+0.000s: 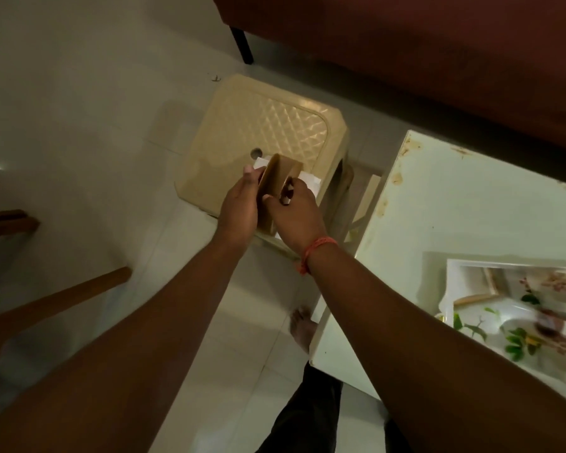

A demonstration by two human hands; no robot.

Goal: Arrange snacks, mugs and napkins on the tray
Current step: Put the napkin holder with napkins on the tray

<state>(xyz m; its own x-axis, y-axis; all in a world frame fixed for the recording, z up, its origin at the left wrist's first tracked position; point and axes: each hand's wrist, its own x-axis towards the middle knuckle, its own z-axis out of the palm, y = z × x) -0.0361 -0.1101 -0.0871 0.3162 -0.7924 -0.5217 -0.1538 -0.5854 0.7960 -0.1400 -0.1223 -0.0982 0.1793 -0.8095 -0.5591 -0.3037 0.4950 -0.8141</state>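
Hands meet over the stool, both closed on one tan napkin holder (276, 188). The left hand (239, 207) presses its fingers flat against the holder's outer face at 9 o'clock, and the right hand (296, 207) pinches the opposite side at 3 o'clock, thumb and fingertips curled around the edge. White napkins (307, 181) show behind and under the holder (how many cannot be told), lying on the near corner of the cream plastic stool (262, 125). An orange thread band (314, 250) circles the right wrist.

The stool stands on the pale tiled floor (79, 93), its quilted top bare toward 12 o'clock. At 4 o'clock from the hands sits a pale green table (455, 197) with stained edges, and on it, toward the frame's right edge, a white tray (451, 269) holding leaf-patterned mugs (517, 338), blurred. A dark red sofa (406, 44) fills 1 o'clock. Wooden furniture legs (62, 299) angle in at 8 o'clock, and a bare foot (303, 328) stands on the floor at 6 o'clock.
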